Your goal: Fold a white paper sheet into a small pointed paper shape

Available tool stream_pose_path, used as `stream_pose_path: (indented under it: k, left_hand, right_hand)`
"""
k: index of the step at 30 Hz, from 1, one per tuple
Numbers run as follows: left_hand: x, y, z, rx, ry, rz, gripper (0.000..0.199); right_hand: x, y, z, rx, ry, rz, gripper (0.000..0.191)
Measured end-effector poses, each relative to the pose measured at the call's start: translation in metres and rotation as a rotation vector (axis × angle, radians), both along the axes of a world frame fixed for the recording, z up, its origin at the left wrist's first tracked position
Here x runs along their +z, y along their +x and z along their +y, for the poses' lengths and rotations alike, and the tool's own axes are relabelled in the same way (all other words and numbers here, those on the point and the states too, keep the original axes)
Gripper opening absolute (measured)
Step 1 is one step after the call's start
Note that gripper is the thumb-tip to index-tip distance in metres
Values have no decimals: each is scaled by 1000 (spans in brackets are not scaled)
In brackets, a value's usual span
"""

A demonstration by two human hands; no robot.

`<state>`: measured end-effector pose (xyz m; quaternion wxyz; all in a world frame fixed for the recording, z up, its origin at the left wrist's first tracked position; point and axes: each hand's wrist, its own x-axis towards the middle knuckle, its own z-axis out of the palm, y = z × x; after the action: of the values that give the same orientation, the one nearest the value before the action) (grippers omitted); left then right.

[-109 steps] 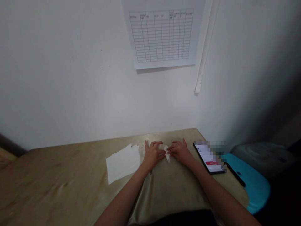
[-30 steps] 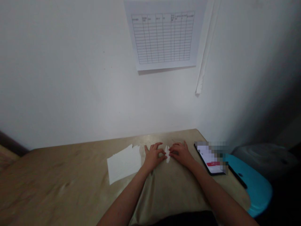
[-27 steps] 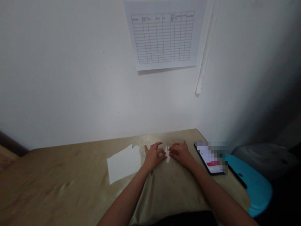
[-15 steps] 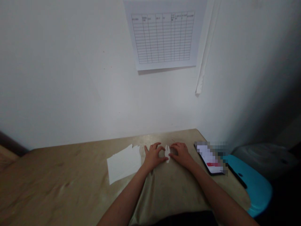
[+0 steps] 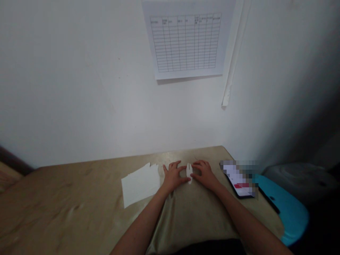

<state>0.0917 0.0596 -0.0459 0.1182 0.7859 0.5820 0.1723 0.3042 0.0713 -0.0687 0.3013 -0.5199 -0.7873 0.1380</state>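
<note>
Between my two hands is a small white paper cutout point(image 5: 189, 172), narrow and upright in view, with a dark slit near its top. My left hand point(image 5: 174, 176) grips its left edge with thumb and index finger, the other fingers spread. On the other side, my right hand point(image 5: 204, 174) has its thumb and fingers at the right edge. The fingertips cover parts of the paper's sides. To the left of my left hand lies a larger white sheet of paper point(image 5: 140, 186) with a ragged top edge.
A brown cloth-like cover spreads over the table point(image 5: 79, 198), wrinkled near my left arm. At the right lies a phone point(image 5: 240, 182), partly blurred out. Beyond the right edge is a turquoise stool point(image 5: 289, 209). A printed table sheet point(image 5: 188, 46) hangs on the wall.
The small paper's top now looks smoother and more pointed between my fingers. My hands have barely moved, and the whole view has shifted slightly.
</note>
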Motion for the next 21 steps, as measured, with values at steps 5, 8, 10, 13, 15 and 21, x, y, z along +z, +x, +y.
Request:
stream_pose_path:
  k: [5, 8, 10, 13, 15, 21]
  left_hand:
    - [4, 0, -1, -23, -5, -50, 63]
    - [4, 0, 0, -24, -6, -91, 60]
    - [2, 0, 1, -16, 5, -123, 59]
    - [-2, 1, 4, -9, 41, -177, 52]
    - [-5, 1, 7, -17, 86, -231, 46]
    - [-8, 2, 14, -58, 217, -485, 19]
  right_hand:
    - [-2, -2, 0, 35, -42, 163, 54]
    - [1, -4, -2, 51, -79, 220, 54]
    - [4, -4, -3, 51, -103, 245, 53]
    - [9, -3, -3, 28, -120, 287, 51]
    - [11, -2, -3, 21, -124, 316, 50]
    - [15, -5, -6, 35, -140, 420, 31]
